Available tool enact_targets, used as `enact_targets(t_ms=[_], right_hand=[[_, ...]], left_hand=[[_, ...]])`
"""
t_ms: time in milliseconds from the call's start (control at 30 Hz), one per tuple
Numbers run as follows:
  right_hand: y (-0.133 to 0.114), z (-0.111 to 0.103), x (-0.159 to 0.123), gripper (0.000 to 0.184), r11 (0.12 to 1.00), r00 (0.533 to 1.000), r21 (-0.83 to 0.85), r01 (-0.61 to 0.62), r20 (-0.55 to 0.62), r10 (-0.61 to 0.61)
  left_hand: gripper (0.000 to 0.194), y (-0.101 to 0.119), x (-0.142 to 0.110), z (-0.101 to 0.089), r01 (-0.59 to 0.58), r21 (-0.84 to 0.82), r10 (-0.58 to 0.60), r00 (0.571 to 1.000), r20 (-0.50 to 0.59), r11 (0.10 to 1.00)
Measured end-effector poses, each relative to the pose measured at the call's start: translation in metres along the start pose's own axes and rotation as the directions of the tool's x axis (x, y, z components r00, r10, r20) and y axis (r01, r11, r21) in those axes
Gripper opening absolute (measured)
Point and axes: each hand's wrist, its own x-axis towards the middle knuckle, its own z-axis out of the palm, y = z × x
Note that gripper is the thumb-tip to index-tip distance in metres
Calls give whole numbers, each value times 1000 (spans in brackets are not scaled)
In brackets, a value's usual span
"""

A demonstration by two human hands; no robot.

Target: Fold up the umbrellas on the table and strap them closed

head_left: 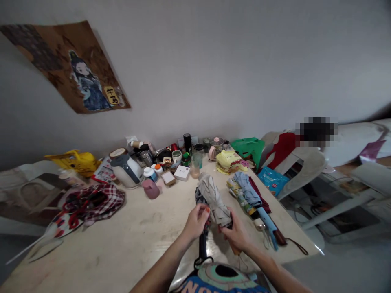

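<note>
A loosely folded light grey umbrella [210, 191] lies in front of me, its top pointing away. My right hand [236, 232] is closed around its lower end, by an orange-brown handle [234, 248]. At the umbrella's left side, my left hand [197, 221] has thumb and fingertips pinched together; what is between them is too small to make out. Beneath and left of the grey umbrella lies a dark patterned umbrella [200, 197], its black handle [202, 246] toward me. To the right rest a yellow floral umbrella [240, 193], a light blue umbrella [249, 191] and a dark red umbrella [262, 199].
Along the wall stand an electric kettle [126, 169], a pink cup [150, 189], a white box [182, 173], a glass teapot [216, 146] and several jars. A plaid cloth [106, 199] lies left. Beyond the right edge are chairs [308, 165] and a person in red [282, 148].
</note>
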Motion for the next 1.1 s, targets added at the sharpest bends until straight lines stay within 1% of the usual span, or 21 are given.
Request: enact_targets(t_ms=[33, 67, 133, 167, 233, 300, 367, 433, 500, 567, 600, 700, 767, 867, 967, 1033, 1100], right_hand=[[-13, 6, -3, 50, 997, 999, 67, -25, 39, 22], [-24, 12, -6, 53, 991, 998, 129, -31, 52, 25], [-38, 19, -9, 61, 961, 996, 274, -42, 82, 20], [-42, 22, -10, 64, 934, 994, 351, -61, 102, 27], [-43, 25, -11, 67, 862, 979, 482, -157, 189, 73], [-41, 27, -13, 70, 805, 959, 541, -243, 258, 116], [-38, 28, -15, 77, 809, 957, 531, -253, 263, 127], [-36, 29, -18, 81, 861, 968, 463, -212, 222, 119], [-34, 30, -21, 81, 921, 977, 350, -171, 178, 114], [-31, 32, -24, 80, 958, 986, 251, -139, 127, 110], [-29, 33, -26, 80, 965, 988, 226, -131, 106, 110], [-22, 37, -34, 81, 965, 990, 226, -133, 77, 118], [-18, 39, -39, 81, 963, 991, 233, -133, 57, 123], [-13, 41, -45, 78, 975, 994, 196, -104, -3, 106], [-11, 42, -48, 74, 986, 998, 161, -49, -32, 55], [-8, 43, -49, 72, 988, 999, 151, 14, -51, -6], [-4, 43, -49, 72, 993, 997, 105, 60, -61, -54]], left_hand=[[37, 8, 4, -1, -26, -51, 24, 999, -35, 998], [39, 14, 7, -2, -59, -95, 52, 996, -71, 994], [41, 23, 10, -8, -90, -169, 74, 993, -96, 982], [41, 25, 10, -12, -86, -202, 71, 994, -80, 976], [43, 27, 9, -20, -59, -240, 56, 998, -20, 969], [45, 25, 6, -28, -41, -211, 44, 999, 9, 977], [45, 21, 3, -32, -38, -77, 40, 999, 28, 996], [47, 17, 0, -34, -14, 102, 7, 997, 74, 995], [49, 14, -1, -34, 17, 216, -43, 992, 117, 976], [47, 12, -2, -31, 38, 250, -71, 990, 125, 968], [45, 11, -3, -30, 31, 262, -65, 990, 123, 965], [40, 10, -3, -26, -20, 339, -18, 994, 110, 941], [38, 10, -4, -23, -57, 409, 19, 995, 95, 911], [35, 8, -6, -20, -97, 507, 59, 994, 91, 857], [36, 8, -9, -19, -114, 575, 66, 992, 104, 810], [36, 9, -12, -21, -122, 605, 68, 991, 112, 787], [36, 11, -15, -23, -130, 620, 71, 990, 120, 773]])
